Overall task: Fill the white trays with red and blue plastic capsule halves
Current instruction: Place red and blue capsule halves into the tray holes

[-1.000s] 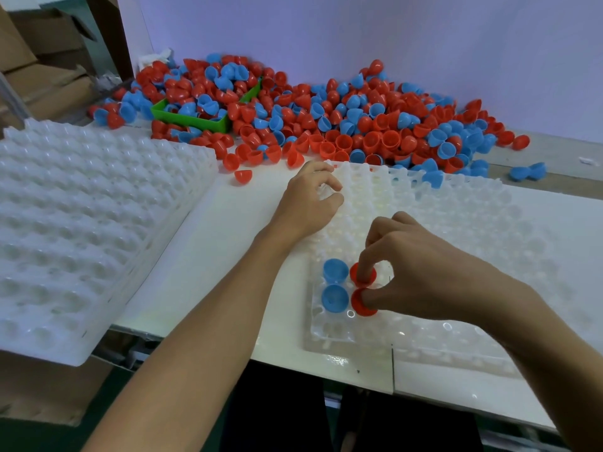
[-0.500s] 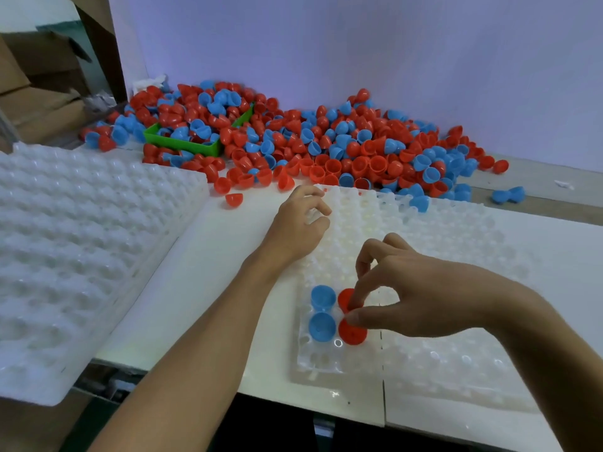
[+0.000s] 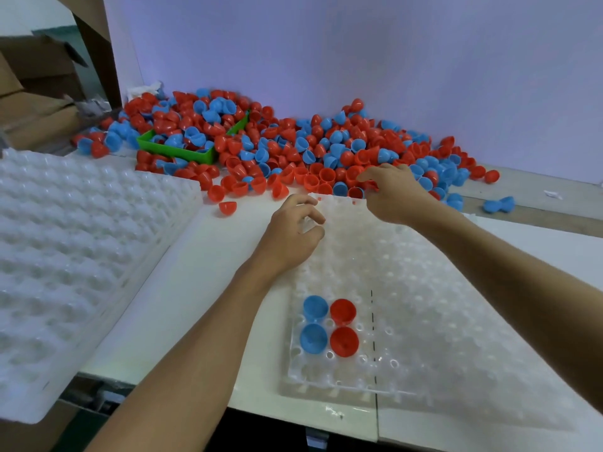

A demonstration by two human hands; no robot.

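Four halves seated: two blue capsule halves (image 3: 314,322) and two red capsule halves (image 3: 343,327) sit dome-up in adjacent pockets at the near left corner of the white tray (image 3: 440,337).
Tray status: nearly all pockets are unfilled; the task looks barely begun.
Supply: loose pile of capsule halves (image 3: 326,148) lies along the tray's far edge, against the back wall.
Step in hand: judged as fetching more halves from the pile.
Right hand (image 3: 393,194): reaches over the far edge of the tray, fingers curled down into the pile's near margin; whether it grips a half cannot be told.
Left hand (image 3: 293,233): rests on the tray's far left part, fingers loosely bent, holding nothing visible.
Next move calls for: a firm pinch on a half, then carrying it to the pockets beside the seated four.
Surroundings: green bin (image 3: 182,151) is buried in the pile; a stack of spare trays (image 3: 71,256) lies at left.
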